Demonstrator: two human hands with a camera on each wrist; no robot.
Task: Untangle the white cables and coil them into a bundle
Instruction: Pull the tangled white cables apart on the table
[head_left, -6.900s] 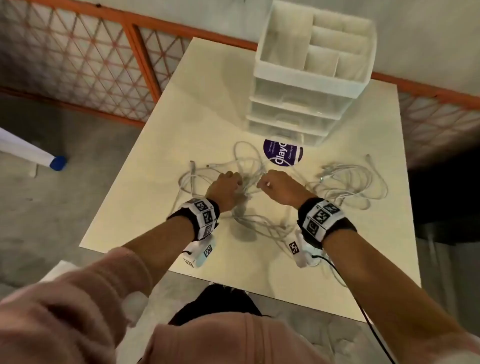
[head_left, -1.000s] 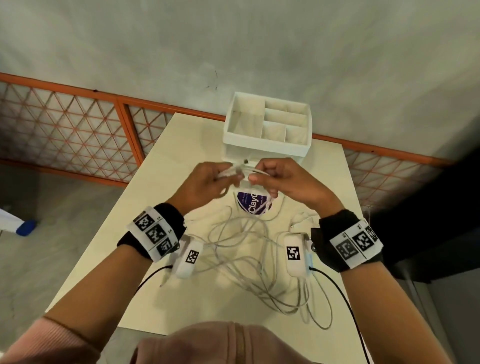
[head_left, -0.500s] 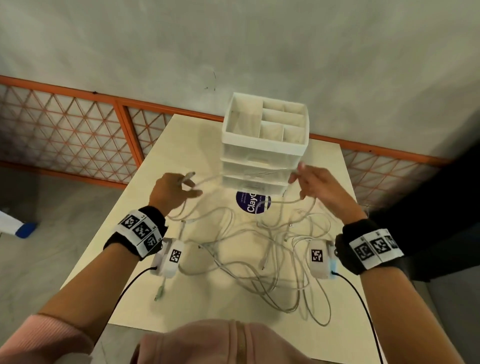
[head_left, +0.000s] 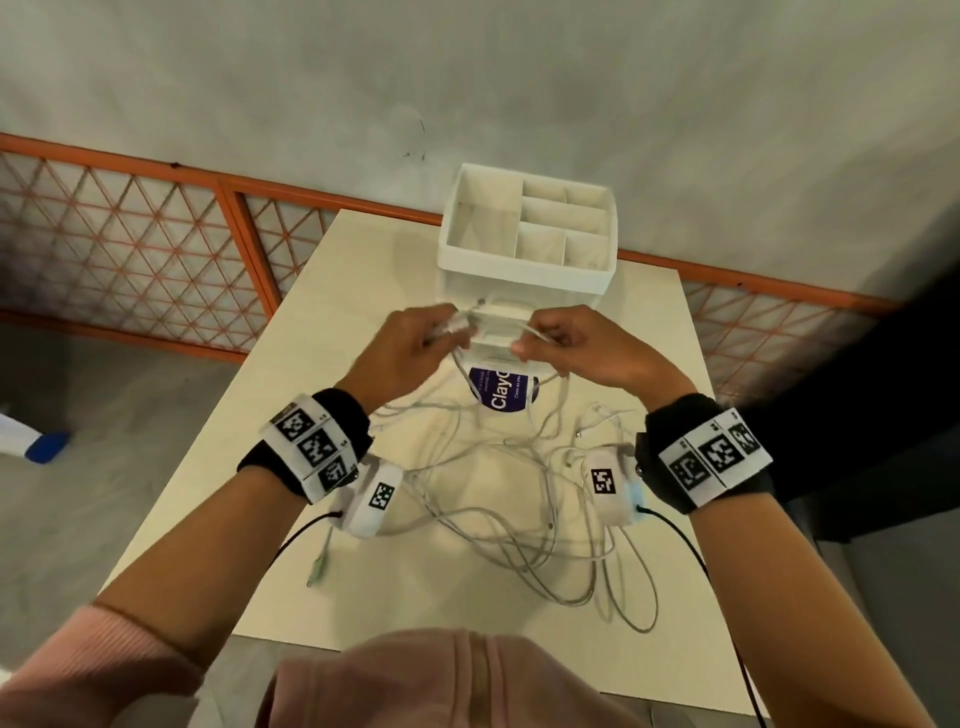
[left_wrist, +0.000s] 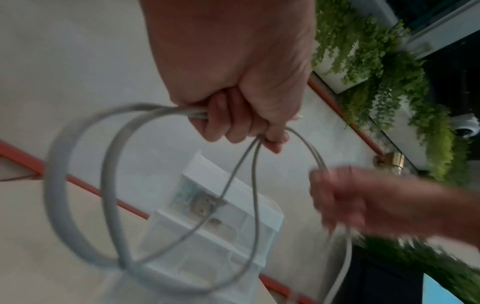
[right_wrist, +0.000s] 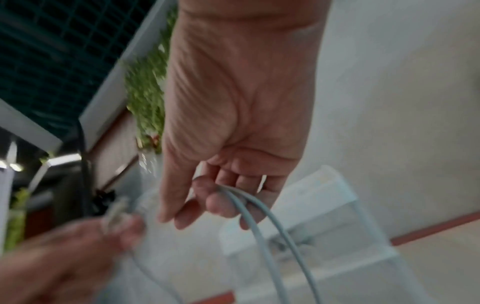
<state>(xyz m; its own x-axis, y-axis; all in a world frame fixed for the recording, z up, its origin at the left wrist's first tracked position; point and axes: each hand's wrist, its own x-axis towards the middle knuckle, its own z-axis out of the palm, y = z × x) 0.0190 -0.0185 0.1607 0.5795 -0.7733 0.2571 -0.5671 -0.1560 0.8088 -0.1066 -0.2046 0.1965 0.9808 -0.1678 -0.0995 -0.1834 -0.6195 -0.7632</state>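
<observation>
Thin white cables (head_left: 498, 499) lie in a loose tangle on the cream table (head_left: 291, 426), and some strands rise to both hands. My left hand (head_left: 415, 343) is raised above the table, fingers curled round looped strands of cable (left_wrist: 114, 185) and a plug end. My right hand (head_left: 576, 348) is close beside it, and its thumb and fingers pinch two strands of cable (right_wrist: 262, 230). In the left wrist view my left hand (left_wrist: 241, 123) holds two loops that hang below it. My right hand (right_wrist: 221, 193) is blurred by motion.
A white drawer organizer (head_left: 530, 244) with open top compartments stands at the far side of the table, just beyond the hands. A round purple label (head_left: 501, 392) lies in front of it. An orange lattice railing (head_left: 130, 244) runs behind the table, and concrete floor lies to the left.
Half a second ago the hands were spread apart with a strand stretched between them. Now they have come together in front of the organizer, and the slack hangs down in loops.
</observation>
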